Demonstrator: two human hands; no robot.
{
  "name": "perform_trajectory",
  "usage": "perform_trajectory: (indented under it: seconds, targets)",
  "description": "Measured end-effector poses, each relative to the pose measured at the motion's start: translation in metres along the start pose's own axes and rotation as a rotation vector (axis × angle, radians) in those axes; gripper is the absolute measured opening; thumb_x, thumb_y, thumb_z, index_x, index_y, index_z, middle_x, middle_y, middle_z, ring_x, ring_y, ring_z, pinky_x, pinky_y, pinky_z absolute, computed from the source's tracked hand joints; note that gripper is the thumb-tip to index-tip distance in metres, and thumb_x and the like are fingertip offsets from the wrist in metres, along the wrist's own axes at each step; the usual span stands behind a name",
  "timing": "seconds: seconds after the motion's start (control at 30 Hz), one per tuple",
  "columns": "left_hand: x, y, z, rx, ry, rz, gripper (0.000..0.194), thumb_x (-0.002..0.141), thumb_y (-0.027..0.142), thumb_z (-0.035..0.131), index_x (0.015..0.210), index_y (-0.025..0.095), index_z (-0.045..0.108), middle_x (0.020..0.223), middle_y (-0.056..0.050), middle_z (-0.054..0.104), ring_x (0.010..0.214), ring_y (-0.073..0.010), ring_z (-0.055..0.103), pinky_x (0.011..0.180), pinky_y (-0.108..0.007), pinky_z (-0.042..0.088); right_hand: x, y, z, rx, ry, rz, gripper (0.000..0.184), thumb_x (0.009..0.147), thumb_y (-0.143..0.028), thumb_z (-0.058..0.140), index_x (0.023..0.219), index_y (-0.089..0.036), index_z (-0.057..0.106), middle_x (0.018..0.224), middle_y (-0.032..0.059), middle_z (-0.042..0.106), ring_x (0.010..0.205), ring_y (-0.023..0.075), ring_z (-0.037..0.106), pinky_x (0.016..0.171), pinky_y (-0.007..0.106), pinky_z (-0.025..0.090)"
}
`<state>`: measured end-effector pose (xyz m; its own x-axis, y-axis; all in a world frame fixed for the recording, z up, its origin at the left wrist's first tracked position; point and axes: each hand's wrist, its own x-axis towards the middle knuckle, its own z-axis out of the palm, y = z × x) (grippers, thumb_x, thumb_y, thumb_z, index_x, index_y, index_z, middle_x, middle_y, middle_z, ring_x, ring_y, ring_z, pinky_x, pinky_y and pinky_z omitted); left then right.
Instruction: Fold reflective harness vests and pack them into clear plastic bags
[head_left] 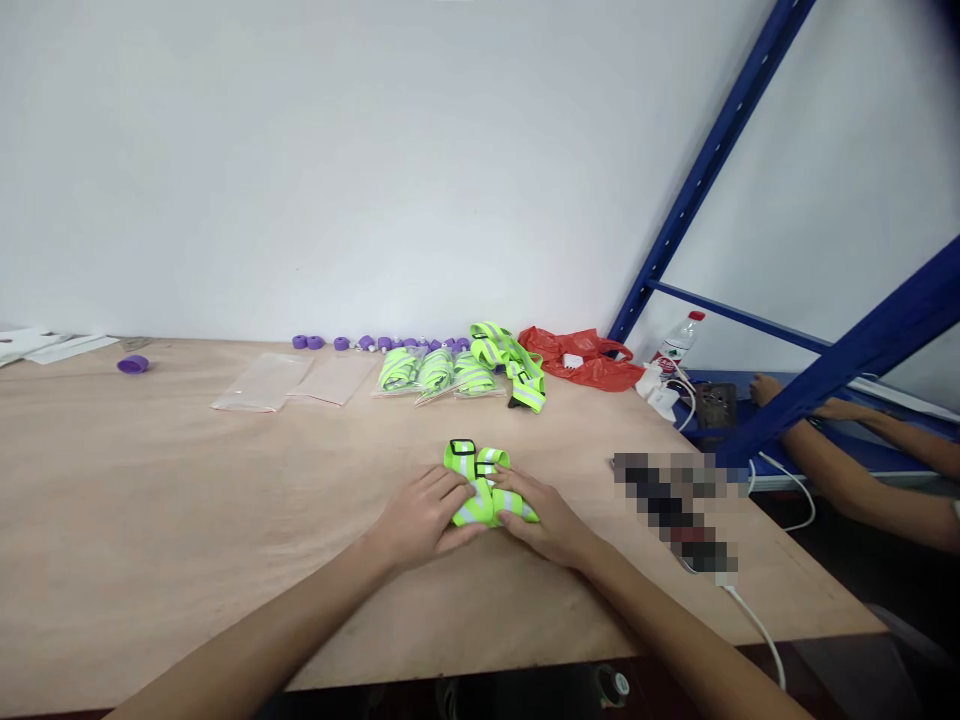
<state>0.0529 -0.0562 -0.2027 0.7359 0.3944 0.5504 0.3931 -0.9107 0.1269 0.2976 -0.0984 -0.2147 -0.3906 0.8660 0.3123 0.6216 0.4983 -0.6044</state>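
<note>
Clear plastic bags (262, 383) are laid flat at left, seemingly for easy reach. Now, between left hand (429, 510) and right hand (551, 520), the folded neon strap (487, 508) is gripped on the table (187, 520), apparently so its folds stay gathered.

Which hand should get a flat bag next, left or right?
Probably the left hand: the flat bags lie ahead on its side, farther from the right hand. Both touch the folded strap, so the right could steady it.
</note>
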Motion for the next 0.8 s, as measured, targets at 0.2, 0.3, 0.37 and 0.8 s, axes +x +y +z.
perform_trajectory:
  seconds: [0.2, 0.3, 0.37, 0.8]
  targets:
    - [0.001, -0.001, 0.010, -0.082, -0.055, -0.061, 0.035, 0.100, 0.042, 0.050, 0.123, 0.017, 0.059, 0.126, -0.013, 0.068, 0.127, -0.0298, 0.055, 0.107, -0.047, 0.047, 0.008, 0.003, 0.006, -0.058, 0.147, -0.025, 0.032, 0.091, -0.035, 0.058, 0.120, -0.023, 0.068, 0.124, 0.0104, 0.069, 0.123, 0.0284, 0.059, 0.109, 0.045, 0.044]
    - [0.013, -0.007, 0.014, -0.166, -0.076, -0.162, 0.032, 0.101, 0.041, 0.045, 0.119, 0.020, 0.062, 0.134, -0.010, 0.064, 0.138, -0.0294, 0.046, 0.116, -0.054, 0.037, 0.019, 0.004, 0.006, -0.079, 0.182, -0.026, 0.023, 0.093, -0.033, 0.054, 0.106, -0.024, 0.071, 0.106, 0.0080, 0.073, 0.107, 0.0268, 0.065, 0.111, 0.049, 0.040]
    - [0.024, -0.013, 0.018, -0.199, -0.065, -0.267, 0.032, 0.102, 0.039, 0.041, 0.116, 0.022, 0.064, 0.133, -0.007, 0.065, 0.141, -0.0288, 0.043, 0.119, -0.058, 0.029, 0.028, 0.006, 0.006, -0.053, 0.175, 0.000, 0.022, 0.095, -0.032, 0.049, 0.096, -0.023, 0.069, 0.094, 0.0057, 0.072, 0.096, 0.0242, 0.066, 0.110, 0.049, 0.039]
    - [0.059, -0.037, 0.042, -0.090, -0.080, -0.547, 0.032, 0.102, 0.036, 0.036, 0.098, 0.022, 0.065, 0.102, -0.007, 0.069, 0.101, -0.0243, 0.061, 0.092, -0.039, 0.045, 0.062, 0.041, 0.016, -0.023, 0.337, 0.240, 0.027, 0.086, -0.026, 0.050, 0.111, -0.019, 0.059, 0.122, 0.0129, 0.060, 0.123, 0.0263, 0.054, 0.105, 0.044, 0.043]
